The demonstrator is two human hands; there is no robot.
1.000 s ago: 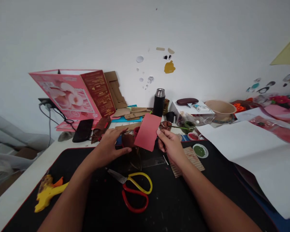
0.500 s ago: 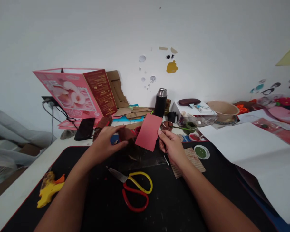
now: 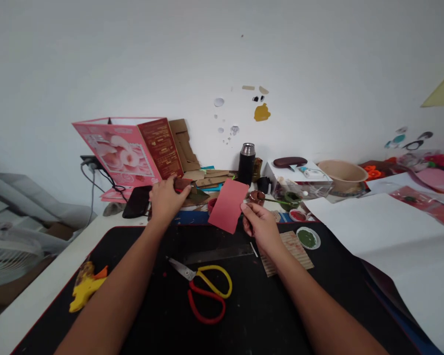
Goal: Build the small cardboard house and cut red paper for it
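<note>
My right hand (image 3: 261, 222) pinches a flat rectangle of red card (image 3: 229, 204) by its right edge and holds it tilted above the mat. Farther back on the left, my left hand (image 3: 167, 198) has its thumb and fingers around a brown and dark green piece (image 3: 197, 194), which looks like painted card and is partly hidden by the hand. A pair of scissors (image 3: 202, 288) with one yellow and one red handle lies on the black mat (image 3: 259, 315), blades partly open. Behind them a clear ruler-like strip (image 3: 220, 254) lies flat.
A yellow glue gun (image 3: 85, 288) rests at left. Behind are a phone (image 3: 136, 202), a pink box (image 3: 126, 153), a black flask (image 3: 246, 165) and paint jars (image 3: 292, 198). Corrugated cardboard (image 3: 286, 254), a green paint dish (image 3: 308, 238) and white paper (image 3: 403, 236) lie at right.
My left hand has moved back and away from the red card, toward the clutter by the phone, with the brown and green piece. My right hand keeps the red card nearly still.
</note>
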